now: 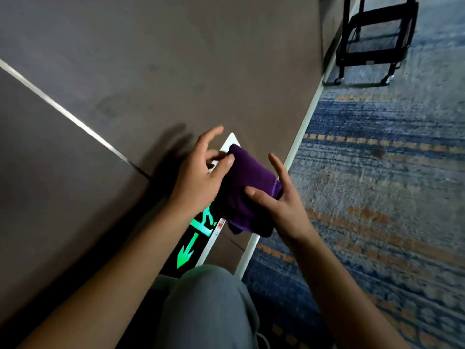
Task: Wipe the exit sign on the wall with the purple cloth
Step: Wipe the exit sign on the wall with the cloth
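Purple cloth [247, 190] bunched between both hands, over the lit exit sign [198, 238] low on the wall [151, 71].

Left hand [201, 177] pinches the cloth's upper edge with its thumb, other fingers spread; right hand [279, 200] cups it from below, fingers loosely open, probably refolding into a pad before wiping. Sign's long axis runs parallel to the floor edge; green arrow [187, 253] points toward the camera.

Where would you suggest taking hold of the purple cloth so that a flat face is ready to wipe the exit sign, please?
The purple cloth is folded into a thick pad between the left hand and right hand. I would grip its stitched edge on the carpet side, fingers beneath and thumb on top, as the right hand does, leaving the broad wall-side face free for the exit sign.
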{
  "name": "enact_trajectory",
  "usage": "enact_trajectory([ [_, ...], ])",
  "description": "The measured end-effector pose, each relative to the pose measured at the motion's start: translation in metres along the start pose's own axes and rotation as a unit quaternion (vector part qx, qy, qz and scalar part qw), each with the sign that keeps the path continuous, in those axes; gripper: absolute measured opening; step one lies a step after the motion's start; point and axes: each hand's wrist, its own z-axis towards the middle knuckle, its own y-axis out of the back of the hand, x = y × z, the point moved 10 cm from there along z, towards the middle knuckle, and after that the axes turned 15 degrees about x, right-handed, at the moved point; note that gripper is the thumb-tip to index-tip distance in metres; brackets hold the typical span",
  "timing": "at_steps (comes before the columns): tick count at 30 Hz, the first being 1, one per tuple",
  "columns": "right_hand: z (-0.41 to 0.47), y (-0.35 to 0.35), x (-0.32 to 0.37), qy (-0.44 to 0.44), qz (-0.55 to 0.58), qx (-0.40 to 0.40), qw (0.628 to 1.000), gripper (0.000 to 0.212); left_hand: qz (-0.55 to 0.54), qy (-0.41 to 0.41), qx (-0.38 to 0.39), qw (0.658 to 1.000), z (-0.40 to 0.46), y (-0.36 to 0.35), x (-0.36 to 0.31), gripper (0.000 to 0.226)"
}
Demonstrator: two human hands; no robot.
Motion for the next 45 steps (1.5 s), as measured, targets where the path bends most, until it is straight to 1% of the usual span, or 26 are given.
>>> enact_trajectory([
  [1, 0.003, 0.004, 0.000, -0.001, -0.006, -0.003, 1.000, 0.100, 0.031, -0.017, -0.004, 0.999, 0.007, 0.006, -0.006, 0.056],
  [2, 0.003, 0.009, -0.002, -0.004, -0.008, -0.013, 1.000, 0.096, 0.087, -0.048, -0.012, 0.995, 0.011, 0.012, -0.016, 0.057],
  [3, 0.002, 0.019, -0.003, -0.005, -0.009, -0.034, 0.999, 0.092, 0.160, -0.089, -0.022, 0.983, 0.015, 0.017, -0.028, 0.057],
  [4, 0.000, 0.029, -0.005, -0.007, -0.008, -0.065, 0.998, 0.085, 0.238, -0.132, -0.026, 0.962, 0.019, 0.020, -0.041, 0.055],
  [5, -0.002, 0.038, -0.009, -0.011, -0.007, -0.099, 0.995, 0.074, 0.308, -0.164, -0.022, 0.937, 0.022, 0.020, -0.051, 0.052],
  [7, -0.002, 0.050, -0.019, -0.026, -0.017, -0.149, 0.988, 0.048, 0.408, -0.175, 0.010, 0.896, 0.038, 0.021, -0.062, 0.048],
  [8, 0.000, 0.055, -0.021, -0.031, -0.016, -0.163, 0.986, 0.043, 0.441, -0.168, 0.034, 0.881, 0.049, 0.020, -0.068, 0.049],
  [10, 0.008, 0.061, -0.020, -0.025, -0.018, -0.161, 0.986, 0.051, 0.508, -0.151, 0.096, 0.842, 0.071, 0.011, -0.081, 0.054],
  [11, 0.012, 0.061, -0.015, -0.019, -0.028, -0.153, 0.988, 0.056, 0.550, -0.141, 0.126, 0.814, 0.079, 0.006, -0.086, 0.054],
  [14, 0.018, 0.063, 0.002, -0.006, -0.065, -0.139, 0.988, 0.066, 0.665, -0.118, 0.199, 0.711, 0.093, -0.009, -0.083, 0.057],
  [16, 0.020, 0.067, 0.013, -0.003, -0.059, -0.133, 0.989, 0.076, 0.723, -0.099, 0.217, 0.649, 0.094, -0.008, -0.073, 0.063],
  [17, 0.020, 0.070, 0.021, -0.002, -0.061, -0.132, 0.989, 0.080, 0.744, -0.088, 0.217, 0.625, 0.095, -0.004, -0.069, 0.066],
  [18, 0.021, 0.073, 0.027, -0.001, -0.073, -0.135, 0.988, 0.083, 0.758, -0.080, 0.214, 0.611, 0.095, 0.002, -0.067, 0.069],
  [21, 0.027, 0.085, 0.036, -0.011, -0.148, -0.162, 0.976, 0.080, 0.782, -0.054, 0.217, 0.582, 0.093, 0.016, -0.061, 0.074],
  [24, 0.040, 0.102, 0.045, -0.005, -0.196, -0.223, 0.955, 0.055, 0.813, -0.063, 0.208, 0.540, 0.089, 0.021, -0.058, 0.075],
  [25, 0.044, 0.105, 0.049, -0.003, -0.207, -0.242, 0.948, 0.049, 0.819, -0.068, 0.207, 0.531, 0.088, 0.023, -0.060, 0.075],
  [27, 0.055, 0.106, 0.053, 0.001, -0.217, -0.259, 0.941, 0.050, 0.823, -0.067, 0.208, 0.524, 0.088, 0.027, -0.060, 0.075],
  [32, 0.079, 0.081, 0.031, 0.020, -0.167, -0.242, 0.956, 0.079, 0.832, -0.047, 0.222, 0.507, 0.093, 0.026, -0.054, 0.075],
  [34, 0.086, 0.077, 0.020, 0.024, -0.149, -0.242, 0.958, 0.084, 0.833, -0.036, 0.235, 0.499, 0.096, 0.022, -0.051, 0.078],
  [36, 0.095, 0.076, 0.003, 0.010, -0.142, -0.235, 0.962, 0.079, 0.832, -0.029, 0.248, 0.495, 0.100, 0.022, -0.049, 0.084],
  [39, 0.107, 0.068, -0.029, -0.016, -0.102, -0.209, 0.973, 0.062, 0.827, -0.034, 0.252, 0.502, 0.107, 0.024, -0.053, 0.089],
  [41, 0.113, 0.059, -0.043, -0.022, -0.073, -0.190, 0.979, 0.052, 0.831, -0.033, 0.259, 0.492, 0.109, 0.023, -0.054, 0.090],
  [43, 0.119, 0.051, -0.049, -0.023, -0.051, -0.168, 0.984, 0.051, 0.836, -0.021, 0.269, 0.478, 0.109, 0.026, -0.057, 0.091],
  [45, 0.122, 0.047, -0.051, -0.022, -0.052, -0.163, 0.985, 0.056, 0.839, -0.011, 0.282, 0.465, 0.110, 0.033, -0.063, 0.092],
])
